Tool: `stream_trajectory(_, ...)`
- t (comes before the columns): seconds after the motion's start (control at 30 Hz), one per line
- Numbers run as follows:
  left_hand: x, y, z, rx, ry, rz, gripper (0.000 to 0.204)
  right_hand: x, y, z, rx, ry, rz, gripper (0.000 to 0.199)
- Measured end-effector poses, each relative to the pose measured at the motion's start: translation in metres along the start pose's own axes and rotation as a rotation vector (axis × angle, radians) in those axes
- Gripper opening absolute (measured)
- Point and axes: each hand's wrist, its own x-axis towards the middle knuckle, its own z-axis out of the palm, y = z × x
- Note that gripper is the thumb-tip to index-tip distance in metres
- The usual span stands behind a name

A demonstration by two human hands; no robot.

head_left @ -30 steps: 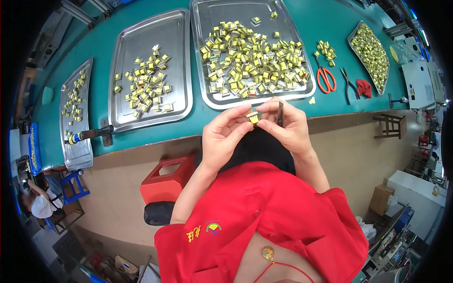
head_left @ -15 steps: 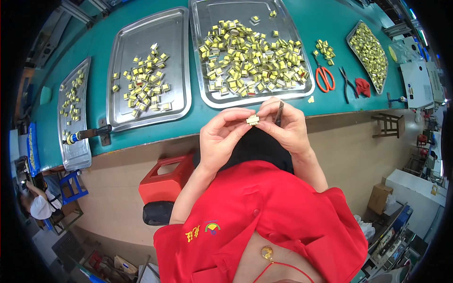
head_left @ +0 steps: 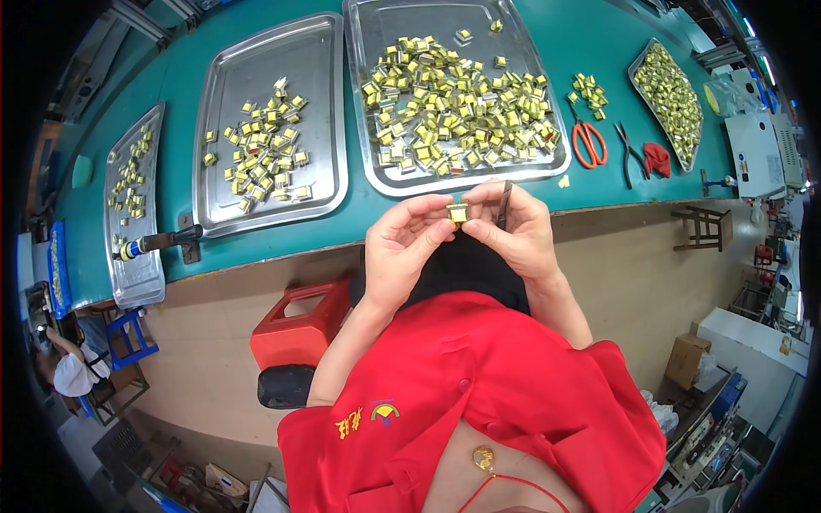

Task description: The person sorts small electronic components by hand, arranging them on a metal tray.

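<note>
Just off the table's front edge, my left hand (head_left: 400,248) and my right hand (head_left: 523,235) pinch a small yellow-taped transformer (head_left: 458,213) between them by fingertips. Its broad yellow face shows. A dark slim tool (head_left: 505,202), perhaps tweezers, is also tucked among my right fingers; its lower end is hidden. Straight beyond my hands, a large metal tray (head_left: 428,184) bears a heap of similar transformers (head_left: 466,111). To its left lies a second metal tray (head_left: 329,162) with a smaller pile (head_left: 265,154).
On the green table (head_left: 599,26) are orange-handled scissors (head_left: 589,145), pliers (head_left: 631,158), a red cloth (head_left: 657,159) and loose transformers (head_left: 590,90). A full tray (head_left: 667,103) lies right, another (head_left: 141,265) far left, near a clamped tool (head_left: 158,243). A red stool (head_left: 291,333) stands left of me.
The transformer has been turned between my fingers: its pin edge showed before, its yellow face shows now. Both hands stay in nearly the same place.
</note>
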Motion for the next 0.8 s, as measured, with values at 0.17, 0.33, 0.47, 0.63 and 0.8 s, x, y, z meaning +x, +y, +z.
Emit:
stream_trajectory(0.17, 0.0, -0.001, 0.001, -0.044, 0.014, 0.006, 0.027, -0.001, 0.001, 0.001, 0.002, 0.026, 0.023, 0.028)
stream_trajectory(0.33, 0.002, 0.001, 0.006, -0.046, 0.053, -0.065, 0.025, 0.0, 0.002, 0.003, -0.078, 0.046, -0.015, 0.028)
stream_trajectory(0.47, 0.004, -0.005, 0.001, -0.192, 0.048, -0.151, 0.027, 0.003, -0.006, 0.013, -0.354, 0.041, -0.176, 0.032)
stream_trajectory(0.63, 0.006, -0.001, 0.001, -0.397, 0.016, -0.261, 0.027, 0.004, -0.009, 0.013, -0.27, 0.106, -0.134, 0.033)
stream_trajectory(0.8, 0.005, -0.001, 0.001, -0.369, 0.009, -0.256, 0.027, 0.004, -0.004, 0.008, -0.362, 0.106, -0.148, 0.03)
